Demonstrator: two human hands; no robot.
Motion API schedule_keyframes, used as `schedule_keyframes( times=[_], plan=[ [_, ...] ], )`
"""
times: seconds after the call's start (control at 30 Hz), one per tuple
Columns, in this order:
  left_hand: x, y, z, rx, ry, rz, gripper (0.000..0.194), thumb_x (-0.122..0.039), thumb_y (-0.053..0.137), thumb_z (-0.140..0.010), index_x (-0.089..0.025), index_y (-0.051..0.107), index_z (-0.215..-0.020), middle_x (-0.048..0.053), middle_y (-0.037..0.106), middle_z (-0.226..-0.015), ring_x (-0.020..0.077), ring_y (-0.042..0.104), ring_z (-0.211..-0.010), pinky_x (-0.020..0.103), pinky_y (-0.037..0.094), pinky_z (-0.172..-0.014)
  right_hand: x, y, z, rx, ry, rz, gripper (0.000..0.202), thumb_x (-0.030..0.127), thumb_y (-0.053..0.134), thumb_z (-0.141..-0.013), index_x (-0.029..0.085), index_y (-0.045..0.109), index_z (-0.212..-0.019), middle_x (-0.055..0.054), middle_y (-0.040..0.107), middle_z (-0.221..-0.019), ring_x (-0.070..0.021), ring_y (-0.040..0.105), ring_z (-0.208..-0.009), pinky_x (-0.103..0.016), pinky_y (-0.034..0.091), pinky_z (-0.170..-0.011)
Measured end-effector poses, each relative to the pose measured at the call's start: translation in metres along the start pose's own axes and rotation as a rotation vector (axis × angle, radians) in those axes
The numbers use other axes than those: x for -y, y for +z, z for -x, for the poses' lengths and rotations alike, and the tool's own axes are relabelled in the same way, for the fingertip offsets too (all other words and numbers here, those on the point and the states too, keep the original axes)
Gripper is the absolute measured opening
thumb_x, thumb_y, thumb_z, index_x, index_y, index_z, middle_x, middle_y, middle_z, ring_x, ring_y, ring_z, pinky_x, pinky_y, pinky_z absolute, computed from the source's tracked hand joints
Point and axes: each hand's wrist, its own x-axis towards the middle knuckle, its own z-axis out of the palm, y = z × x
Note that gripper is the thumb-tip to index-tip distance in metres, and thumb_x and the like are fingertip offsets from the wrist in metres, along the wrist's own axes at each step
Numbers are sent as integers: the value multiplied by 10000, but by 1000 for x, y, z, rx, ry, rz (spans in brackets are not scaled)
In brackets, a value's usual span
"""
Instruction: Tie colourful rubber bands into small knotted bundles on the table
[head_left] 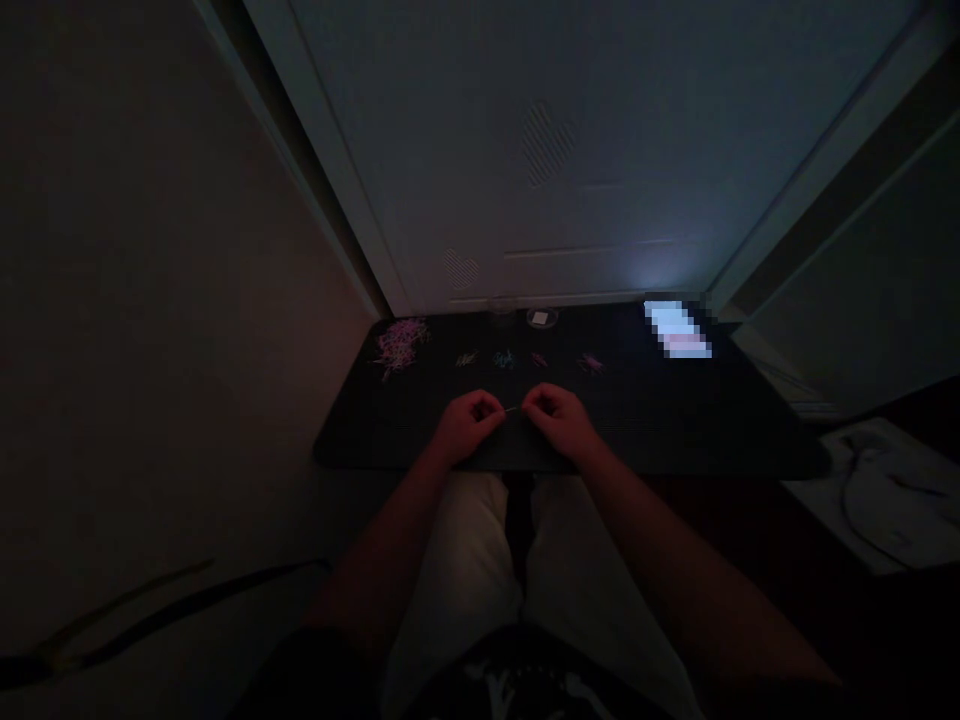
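Note:
Above the near part of the dark table, my left hand and my right hand face each other, each with its fingers pinched. A thin pale strip spans the small gap between my fingertips, its ends held by both hands. The dim light hides its exact kind. Just beyond lie small separate piles of thin pieces: a pale pile, a bluish pile, a small pink pile and another pink pile. A larger tangled heap, mostly pink and purple, sits at the far left.
At the table's back edge stand a round clear container and a fainter one. A lit screen glows at the back right. Behind the table rises a pale panelled door. A white board-like object with a cable lies lower right.

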Motion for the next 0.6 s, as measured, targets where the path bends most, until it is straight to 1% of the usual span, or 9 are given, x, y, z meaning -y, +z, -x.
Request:
schedule_keyframes(
  times=[0.07, 0.1, 0.2, 0.27, 0.37, 0.47, 0.6],
  plan=[
    [1, 0, 0, 3, 4, 1, 154, -314, 606, -735, -166, 628, -771, -1, 622, -713, 100, 522, -614, 224, 408, -583, 0, 0, 0, -2, 12, -23, 120, 299, 554, -749, 181, 554, -728, 16, 531, -631, -113, 483, -590, -239, 377, -559],
    [1, 0, 0, 6, 8, -2, 148, -308, 606, -735, -166, 627, -771, -2, 622, -714, 99, 523, -615, 223, 408, -584, 0, 0, 0, 20, 11, -12, 126, 306, 563, -746, 180, 562, -749, 15, 536, -640, -114, 486, -593, -239, 377, -559],
    [0, 1, 1, 22, 19, -14, 132, -289, 604, -734, -166, 629, -773, -3, 625, -713, 101, 529, -624, 223, 411, -596, 3, 3, 2, 113, -23, 103, 124, 298, 568, -746, 178, 582, -774, 6, 563, -676, -116, 493, -611, -240, 371, -569],
    [0, 1, 1, 31, 24, -25, 133, -292, 603, -734, -167, 630, -774, -3, 625, -712, 104, 530, -630, 227, 410, -600, 5, 4, 2, 126, -43, 163, 108, 277, 538, -764, 177, 576, -749, 2, 567, -685, -116, 491, -621, -241, 366, -577],
    [-1, 1, 0, 37, 22, -37, 147, -308, 604, -733, -167, 631, -766, -1, 624, -709, 107, 530, -631, 232, 403, -596, 5, 4, 3, 86, -40, 157, 108, 264, 511, -775, 177, 561, -735, 1, 562, -690, -119, 494, -637, -241, 366, -583],
    [0, 2, 0, 32, 9, -20, 157, -317, 604, -732, -165, 629, -763, -2, 623, -704, 105, 525, -620, 233, 398, -590, 2, 2, 2, 58, -13, 95, 112, 278, 515, -771, 179, 545, -730, 6, 545, -673, -118, 488, -621, -241, 364, -570],
    [0, 1, 0, -1, 9, -11, 138, -296, 606, -728, -161, 625, -747, -4, 616, -701, 100, 519, -622, 227, 395, -593, -1, -2, 0, -32, 69, -34, 130, 300, 506, -777, 185, 511, -718, 29, 493, -577, -112, 464, -547, -239, 357, -534]
  ],
)
